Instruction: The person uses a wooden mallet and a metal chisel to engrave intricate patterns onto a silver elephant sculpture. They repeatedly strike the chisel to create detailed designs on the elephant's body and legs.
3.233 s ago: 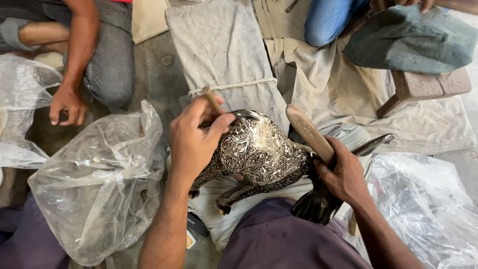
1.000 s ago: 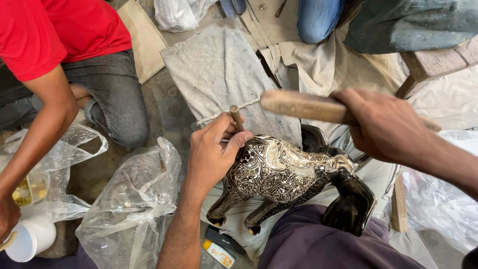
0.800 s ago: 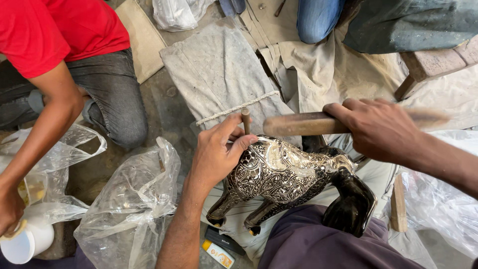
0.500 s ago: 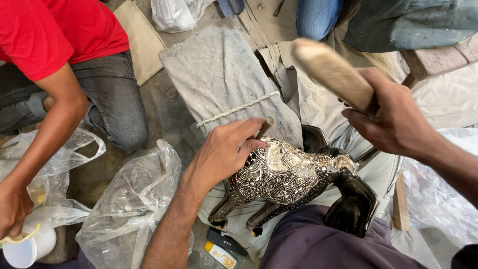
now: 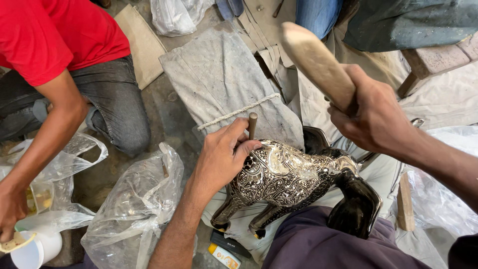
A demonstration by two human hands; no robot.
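A dark animal figurine [image 5: 294, 182] covered in silvery filigree lies on its side across my lap. My left hand [image 5: 221, 157] rests on its rump and pinches a thin metal punch [image 5: 252, 125], held upright against the patterned surface. My right hand [image 5: 376, 119] grips a wooden mallet handle [image 5: 318, 65], raised above and to the right of the figurine and angled toward the upper left. The figurine's plain black head [image 5: 356, 206] points toward my right knee.
A person in a red shirt [image 5: 55, 40] kneels at the left, one hand at a white cup [image 5: 35, 249]. Crumpled clear plastic bags [image 5: 132, 211] lie beside my left arm. A grey cloth bundle tied with cord [image 5: 224, 84] lies ahead. Another person's legs [image 5: 398, 22] are at top right.
My right hand swung the mallet down near the punch, then lifted it up and back to the right. My left hand kept the punch on the figurine. The person in red leaned toward the cup.
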